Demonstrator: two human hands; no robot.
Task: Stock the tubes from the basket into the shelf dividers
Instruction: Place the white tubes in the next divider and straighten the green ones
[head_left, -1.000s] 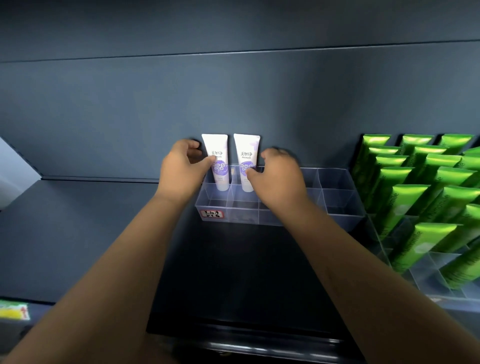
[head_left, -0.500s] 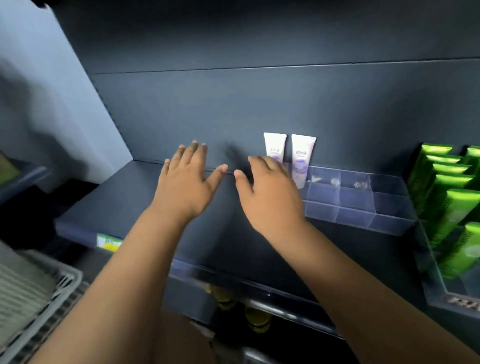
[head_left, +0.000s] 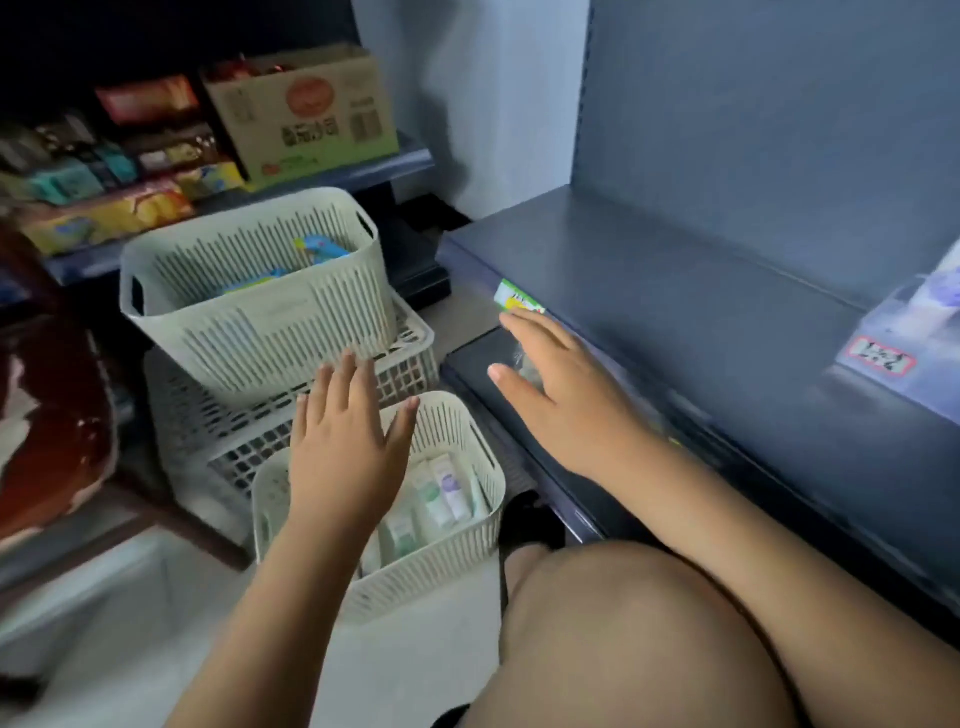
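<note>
A small cream basket (head_left: 457, 551) stands on the floor at the lower centre with several white tubes (head_left: 441, 493) lying inside. My left hand (head_left: 345, 447) hovers over its left half, fingers spread, holding nothing. Empty too, my right hand (head_left: 561, 395) is stretched flat in front of the dark shelf's (head_left: 675, 291) front edge, to the right of the basket. The clear shelf divider (head_left: 893, 348) shows blurred at the right edge, with white and purple tubes (head_left: 940, 291) in it.
A larger cream basket (head_left: 249, 301) with blue packs sits on a flat crate (head_left: 405, 369) behind the small one. A cardboard box (head_left: 306, 114) and snack packs fill the shelves at the upper left. My bare knee (head_left: 623, 639) is at the lower right.
My view swung down and left from the shelf divider to the floor baskets. Both hands let go of the two tubes in the divider and came down, open, towards the small basket.
</note>
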